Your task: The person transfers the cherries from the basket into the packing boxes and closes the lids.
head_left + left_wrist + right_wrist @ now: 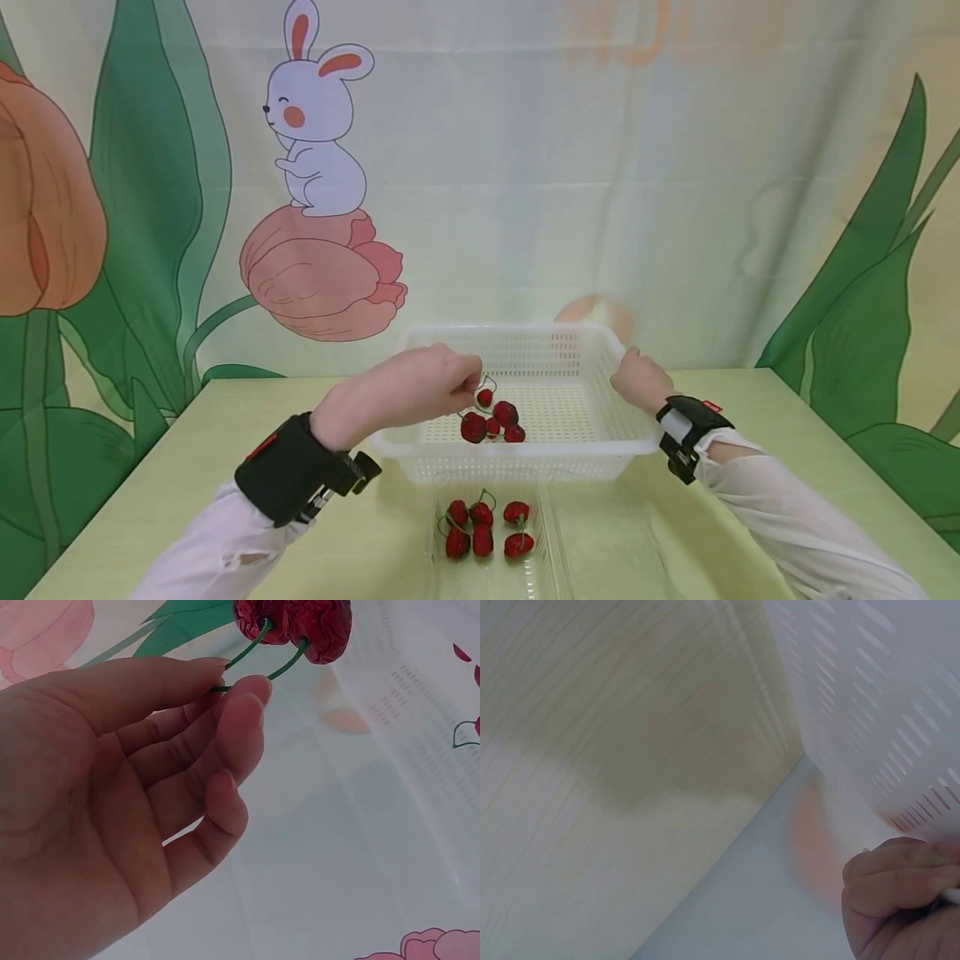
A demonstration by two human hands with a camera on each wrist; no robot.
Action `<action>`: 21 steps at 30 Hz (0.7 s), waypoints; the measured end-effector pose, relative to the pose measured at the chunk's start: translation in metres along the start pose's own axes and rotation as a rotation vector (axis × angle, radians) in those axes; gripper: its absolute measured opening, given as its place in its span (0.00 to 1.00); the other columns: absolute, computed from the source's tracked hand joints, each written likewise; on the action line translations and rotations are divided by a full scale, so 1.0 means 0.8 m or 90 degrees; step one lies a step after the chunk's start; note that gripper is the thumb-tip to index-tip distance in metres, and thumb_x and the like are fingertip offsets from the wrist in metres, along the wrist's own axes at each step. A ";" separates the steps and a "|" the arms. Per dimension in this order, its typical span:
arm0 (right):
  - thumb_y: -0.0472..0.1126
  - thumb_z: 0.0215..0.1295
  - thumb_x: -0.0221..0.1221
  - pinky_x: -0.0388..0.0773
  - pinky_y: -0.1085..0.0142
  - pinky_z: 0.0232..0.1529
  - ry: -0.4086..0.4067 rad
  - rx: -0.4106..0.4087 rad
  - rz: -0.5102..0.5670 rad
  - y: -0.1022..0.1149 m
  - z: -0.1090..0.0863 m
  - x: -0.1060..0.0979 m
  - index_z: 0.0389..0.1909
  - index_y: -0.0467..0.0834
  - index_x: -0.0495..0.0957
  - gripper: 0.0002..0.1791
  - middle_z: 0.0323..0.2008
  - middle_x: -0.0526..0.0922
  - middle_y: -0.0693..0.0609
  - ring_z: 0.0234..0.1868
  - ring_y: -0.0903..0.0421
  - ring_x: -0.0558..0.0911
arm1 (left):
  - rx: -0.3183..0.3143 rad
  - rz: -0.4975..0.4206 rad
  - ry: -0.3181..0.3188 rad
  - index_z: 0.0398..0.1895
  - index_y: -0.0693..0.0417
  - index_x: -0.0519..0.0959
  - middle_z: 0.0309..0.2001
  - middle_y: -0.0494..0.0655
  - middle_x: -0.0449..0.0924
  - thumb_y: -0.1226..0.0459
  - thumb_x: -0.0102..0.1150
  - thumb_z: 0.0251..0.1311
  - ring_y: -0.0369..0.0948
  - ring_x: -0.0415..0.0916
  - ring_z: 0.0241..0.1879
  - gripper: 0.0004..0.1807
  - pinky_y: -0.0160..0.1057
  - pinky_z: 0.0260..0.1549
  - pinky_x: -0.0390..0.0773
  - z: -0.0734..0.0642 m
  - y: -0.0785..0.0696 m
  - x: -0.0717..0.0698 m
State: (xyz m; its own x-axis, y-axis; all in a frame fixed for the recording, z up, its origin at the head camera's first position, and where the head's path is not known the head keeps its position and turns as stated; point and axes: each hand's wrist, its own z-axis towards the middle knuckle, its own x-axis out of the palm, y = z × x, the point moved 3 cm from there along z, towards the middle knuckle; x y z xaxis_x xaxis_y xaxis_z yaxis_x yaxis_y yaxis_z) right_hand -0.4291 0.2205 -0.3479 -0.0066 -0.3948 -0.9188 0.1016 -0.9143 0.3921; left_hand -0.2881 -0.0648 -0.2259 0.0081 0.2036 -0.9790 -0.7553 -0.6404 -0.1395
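My left hand (420,385) is over the left part of a white perforated plastic basket (517,448). Its thumb and fingertips pinch the joined green stems of a pair of wrinkled dark red cherries (319,630). Several cherries (506,413) show beside and below that hand in the head view; which of them hang and which lie in the basket is hard to tell. On the basket's right rim, my right hand (642,382) grips the edge with curled fingers, also visible at the corner of the right wrist view.
In front of the basket stands a clear plastic container (491,579) with several red fruits (482,540) in it. Its clear lid (607,533) lies opened out to the right. A printed curtain (510,208) hangs behind the pale wooden table (240,433).
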 end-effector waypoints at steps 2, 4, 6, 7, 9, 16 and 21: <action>0.34 0.62 0.44 0.58 0.61 0.20 0.000 -0.001 -0.001 0.001 -0.001 -0.001 0.41 0.24 0.58 0.15 0.20 0.67 0.40 0.18 0.50 0.65 | 0.003 0.002 -0.001 0.21 0.53 0.65 0.17 0.38 0.60 0.70 0.53 0.56 0.32 0.56 0.17 0.10 0.30 0.21 0.60 -0.001 -0.002 0.000; 0.34 0.62 0.44 0.58 0.61 0.20 -0.003 -0.005 -0.005 0.003 -0.002 -0.002 0.40 0.24 0.58 0.15 0.20 0.66 0.41 0.17 0.50 0.64 | 0.008 0.002 -0.002 0.20 0.53 0.65 0.16 0.38 0.59 0.70 0.53 0.56 0.32 0.55 0.17 0.11 0.30 0.21 0.60 -0.003 -0.003 0.000; 0.34 0.62 0.44 0.57 0.61 0.20 -0.006 -0.010 -0.009 0.004 -0.002 -0.002 0.40 0.24 0.58 0.14 0.19 0.66 0.41 0.17 0.51 0.63 | 0.013 0.001 -0.002 0.20 0.53 0.64 0.17 0.38 0.58 0.70 0.53 0.57 0.32 0.55 0.17 0.11 0.30 0.21 0.59 -0.005 -0.006 0.000; 0.35 0.63 0.44 0.56 0.61 0.20 -0.007 -0.012 -0.011 0.004 -0.002 -0.002 0.40 0.24 0.58 0.15 0.19 0.66 0.41 0.17 0.51 0.63 | 0.016 0.001 -0.003 0.20 0.53 0.64 0.17 0.38 0.58 0.70 0.53 0.57 0.32 0.55 0.17 0.11 0.30 0.21 0.59 -0.006 -0.006 0.001; 0.35 0.63 0.44 0.56 0.61 0.20 -0.008 -0.012 -0.013 0.004 -0.002 -0.002 0.41 0.24 0.58 0.15 0.19 0.66 0.41 0.17 0.51 0.63 | 0.021 0.001 -0.002 0.20 0.52 0.64 0.17 0.38 0.59 0.70 0.53 0.57 0.32 0.55 0.17 0.12 0.30 0.21 0.60 -0.007 -0.008 0.002; 0.35 0.63 0.45 0.56 0.62 0.19 -0.009 -0.016 -0.020 0.002 0.000 -0.001 0.43 0.22 0.57 0.17 0.18 0.65 0.42 0.16 0.51 0.63 | 0.036 0.003 -0.001 0.19 0.52 0.65 0.16 0.37 0.61 0.71 0.52 0.55 0.32 0.56 0.17 0.11 0.30 0.21 0.62 -0.011 -0.014 0.010; 0.38 0.66 0.44 0.57 0.58 0.21 0.001 -0.027 -0.006 -0.027 0.030 0.021 0.50 0.23 0.56 0.22 0.22 0.67 0.39 0.18 0.48 0.64 | 0.046 0.005 0.004 0.19 0.52 0.64 0.15 0.36 0.59 0.72 0.52 0.54 0.31 0.54 0.16 0.11 0.30 0.20 0.59 -0.015 -0.017 0.018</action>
State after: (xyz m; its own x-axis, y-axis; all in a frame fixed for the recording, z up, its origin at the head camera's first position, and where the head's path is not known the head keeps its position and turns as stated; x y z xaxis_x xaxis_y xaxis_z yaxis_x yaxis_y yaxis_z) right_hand -0.4552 0.2312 -0.3707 -0.0066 -0.3854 -0.9227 0.1435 -0.9136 0.3806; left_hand -0.2699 -0.0618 -0.2398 0.0057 0.1932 -0.9811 -0.8003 -0.5874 -0.1203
